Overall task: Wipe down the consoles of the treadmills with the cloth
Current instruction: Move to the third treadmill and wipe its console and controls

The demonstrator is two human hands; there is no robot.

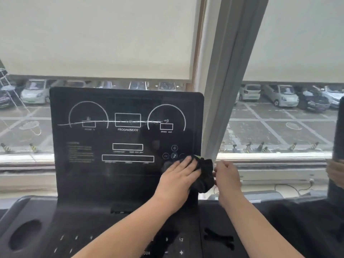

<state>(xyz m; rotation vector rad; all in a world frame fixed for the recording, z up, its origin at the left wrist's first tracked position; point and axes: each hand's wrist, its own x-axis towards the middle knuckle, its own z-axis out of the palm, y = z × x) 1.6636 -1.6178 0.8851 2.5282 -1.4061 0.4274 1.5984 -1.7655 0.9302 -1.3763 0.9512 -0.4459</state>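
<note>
The left hand (179, 174) lies flat, fingers spread and pointing up and to the right, pressing a black cloth (205, 175) against the lower right corner of the upright black console (126, 138). The cloth bunches past the console's right edge, where the right hand (226, 176) meets it with fingers curled; whether those fingers pinch the fabric or only touch it is hard to tell. Both forearms reach in from the bottom of the view, bare.

The left hand and cloth cover part of the round buttons (a music-note one shows just above the fingers). The small text on the console's left side is too blurred to read. A cup holder (25, 236) sits at the lower left of the tray. At the far right edge, another dark console (337, 146) is cut off.
</note>
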